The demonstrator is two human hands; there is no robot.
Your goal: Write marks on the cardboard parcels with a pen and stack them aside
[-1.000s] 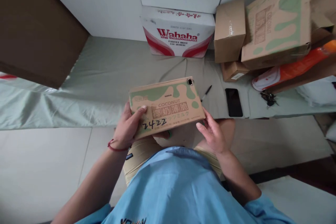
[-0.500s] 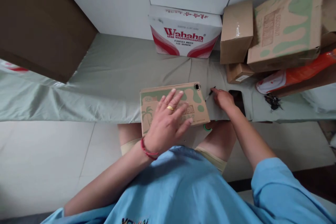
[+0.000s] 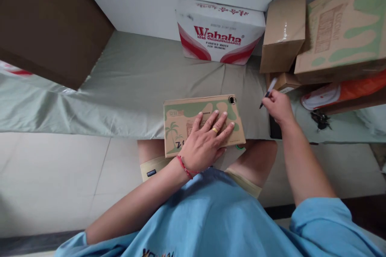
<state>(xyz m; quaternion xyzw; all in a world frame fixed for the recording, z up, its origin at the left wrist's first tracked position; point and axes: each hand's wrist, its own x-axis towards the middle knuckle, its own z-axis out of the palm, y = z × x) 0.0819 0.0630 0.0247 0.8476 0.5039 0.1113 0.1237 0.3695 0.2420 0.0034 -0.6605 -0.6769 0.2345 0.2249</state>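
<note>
Cardboard carton [image 3: 184, 120], jutting past the bench [image 3: 135, 88]'s front edge, is best steadied under the flat, spread left hand [image 3: 205, 140], while the pen [image 3: 267, 94] is pinched firmly in the right hand [image 3: 280, 106]'s closed grip.

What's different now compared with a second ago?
The right hand let go of the cardboard box, picked the pen up off the cloth and carried it rightward. The left hand went from gripping the box's left end to lying flat on top. The phone, keys and white water carton stayed put.
</note>
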